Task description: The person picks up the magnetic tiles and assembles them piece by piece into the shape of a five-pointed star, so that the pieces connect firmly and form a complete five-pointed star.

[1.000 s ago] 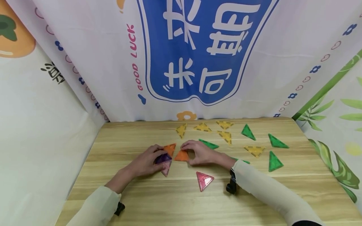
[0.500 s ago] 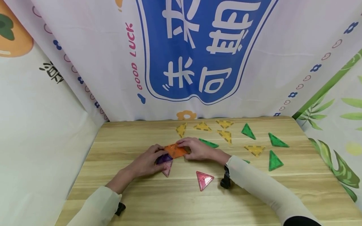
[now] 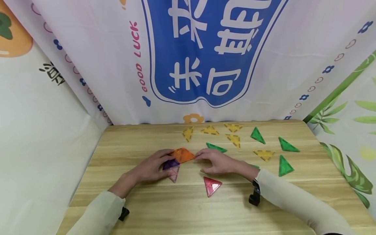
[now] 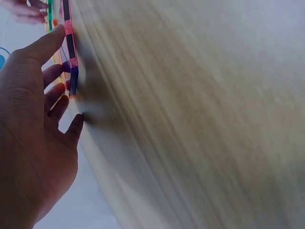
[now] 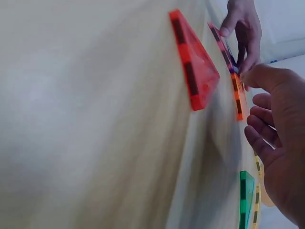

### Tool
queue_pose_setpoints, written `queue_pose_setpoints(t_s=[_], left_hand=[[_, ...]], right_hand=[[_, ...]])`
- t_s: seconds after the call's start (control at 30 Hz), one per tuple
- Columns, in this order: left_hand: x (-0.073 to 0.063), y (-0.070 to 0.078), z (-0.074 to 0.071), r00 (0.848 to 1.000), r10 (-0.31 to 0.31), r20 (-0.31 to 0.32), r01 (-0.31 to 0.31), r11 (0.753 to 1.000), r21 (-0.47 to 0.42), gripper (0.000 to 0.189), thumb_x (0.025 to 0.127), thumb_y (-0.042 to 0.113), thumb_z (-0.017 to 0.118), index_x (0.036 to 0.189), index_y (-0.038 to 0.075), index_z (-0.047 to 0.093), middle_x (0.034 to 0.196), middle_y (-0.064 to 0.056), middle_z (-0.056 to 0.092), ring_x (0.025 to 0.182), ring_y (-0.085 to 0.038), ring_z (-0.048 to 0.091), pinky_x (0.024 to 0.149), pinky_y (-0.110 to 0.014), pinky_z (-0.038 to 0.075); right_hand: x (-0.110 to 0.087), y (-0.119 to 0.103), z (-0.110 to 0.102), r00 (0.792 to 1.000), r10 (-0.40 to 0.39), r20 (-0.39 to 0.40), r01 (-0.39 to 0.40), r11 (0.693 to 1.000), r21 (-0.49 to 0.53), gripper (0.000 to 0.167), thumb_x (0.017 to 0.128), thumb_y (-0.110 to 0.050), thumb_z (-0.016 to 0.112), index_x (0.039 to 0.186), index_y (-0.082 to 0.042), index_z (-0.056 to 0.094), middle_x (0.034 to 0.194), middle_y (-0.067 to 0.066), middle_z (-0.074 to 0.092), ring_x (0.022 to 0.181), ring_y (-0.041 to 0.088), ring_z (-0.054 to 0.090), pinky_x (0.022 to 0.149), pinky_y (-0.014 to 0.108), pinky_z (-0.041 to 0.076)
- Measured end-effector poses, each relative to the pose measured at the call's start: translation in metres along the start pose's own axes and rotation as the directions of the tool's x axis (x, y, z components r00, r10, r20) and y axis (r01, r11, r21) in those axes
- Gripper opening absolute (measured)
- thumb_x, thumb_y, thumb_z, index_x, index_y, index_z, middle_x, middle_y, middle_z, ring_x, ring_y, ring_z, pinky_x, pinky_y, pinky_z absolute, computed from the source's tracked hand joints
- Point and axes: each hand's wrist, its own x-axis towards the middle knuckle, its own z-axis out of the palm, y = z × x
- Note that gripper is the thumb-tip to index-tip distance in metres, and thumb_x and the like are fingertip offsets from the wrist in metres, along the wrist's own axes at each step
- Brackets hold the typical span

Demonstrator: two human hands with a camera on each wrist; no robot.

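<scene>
My left hand (image 3: 150, 167) holds a joined group of translucent triangular magnetic tiles on the wooden table. Its thumb is on the light pink tile (image 3: 174, 172) and its fingers reach over the purple tile (image 3: 170, 164) to the edge of the orange tiles (image 3: 183, 155). Two orange triangles lie edge to edge above the purple one. At their right corner, the fingertips of my right hand (image 3: 218, 161) are parted from the thumb with nothing between them. A separate red-pink triangle (image 3: 212, 187) lies below that hand, and appears large in the right wrist view.
Several yellow triangular tiles (image 3: 233, 140) are spread along the back of the table (image 3: 188, 209). Green triangular tiles (image 3: 285, 165) lie mostly at the right, one partly hidden behind the right forearm. A printed cloth (image 3: 117, 65) hangs behind the back edge.
My right hand brought an orange triangle left against the other orange one, then let go and drew back to the right. The left hand stayed on the tiles.
</scene>
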Motion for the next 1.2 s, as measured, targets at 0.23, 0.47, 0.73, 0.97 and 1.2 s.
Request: queue_pose_setpoints(t_s=[0.23, 0.47, 0.73, 0.97, 1.2], left_hand=[[0.001, 0.004, 0.004, 0.999, -0.043, -0.016, 0.043, 0.999, 0.032, 0.065, 0.101, 0.042, 0.073, 0.152, 0.006, 0.057, 0.164, -0.016, 0.043, 0.148, -0.039, 0.044, 0.117, -0.057, 0.043], [0.005, 0.011, 0.008, 0.995, -0.089, -0.041, 0.092, 0.994, 0.064, 0.068, 0.099, 0.046, 0.074, 0.152, 0.008, 0.057, 0.164, -0.017, 0.043, 0.149, -0.038, 0.043, 0.119, -0.057, 0.040], [0.006, 0.011, 0.011, 0.993, -0.095, -0.067, 0.100, 0.992, 0.076, 0.068, 0.099, 0.046, 0.075, 0.152, 0.008, 0.057, 0.163, -0.017, 0.044, 0.148, -0.039, 0.044, 0.118, -0.059, 0.041], [0.005, 0.012, 0.011, 0.993, -0.086, -0.078, 0.091, 0.994, 0.068, 0.066, 0.099, 0.042, 0.075, 0.151, 0.007, 0.057, 0.162, -0.018, 0.045, 0.147, -0.040, 0.044, 0.117, -0.061, 0.041], [0.005, 0.014, 0.010, 0.992, -0.102, -0.071, 0.106, 0.993, 0.060, 0.066, 0.099, 0.042, 0.075, 0.152, 0.007, 0.057, 0.163, -0.018, 0.045, 0.148, -0.040, 0.044, 0.118, -0.060, 0.040]], right_hand=[[-0.030, -0.012, 0.001, 0.999, -0.026, 0.041, 0.025, 0.999, 0.034, 0.054, 0.094, -0.037, 0.081, 0.137, -0.006, 0.070, 0.145, 0.005, 0.064, 0.136, 0.023, 0.057, 0.114, 0.045, 0.049], [-0.056, -0.019, 0.011, 0.998, -0.059, 0.011, 0.059, 0.998, 0.030, 0.062, 0.088, -0.045, 0.088, 0.135, -0.008, 0.071, 0.142, 0.002, 0.064, 0.131, 0.017, 0.058, 0.108, 0.038, 0.053], [-0.063, -0.023, 0.030, 0.984, -0.114, -0.138, 0.110, 0.993, -0.034, 0.061, 0.081, -0.044, 0.093, 0.125, -0.005, 0.074, 0.130, 0.004, 0.066, 0.119, 0.015, 0.059, 0.097, 0.028, 0.056], [-0.064, -0.026, 0.038, 0.969, -0.114, -0.218, 0.099, 0.992, -0.079, 0.060, 0.076, -0.043, 0.096, 0.118, -0.006, 0.075, 0.119, 0.001, 0.064, 0.110, 0.012, 0.058, 0.088, 0.021, 0.055], [-0.064, -0.032, 0.042, 0.976, -0.040, -0.213, 0.025, 0.997, -0.070, 0.060, 0.078, -0.040, 0.094, 0.122, -0.005, 0.074, 0.121, 0.000, 0.064, 0.110, 0.011, 0.060, 0.088, 0.020, 0.056]])
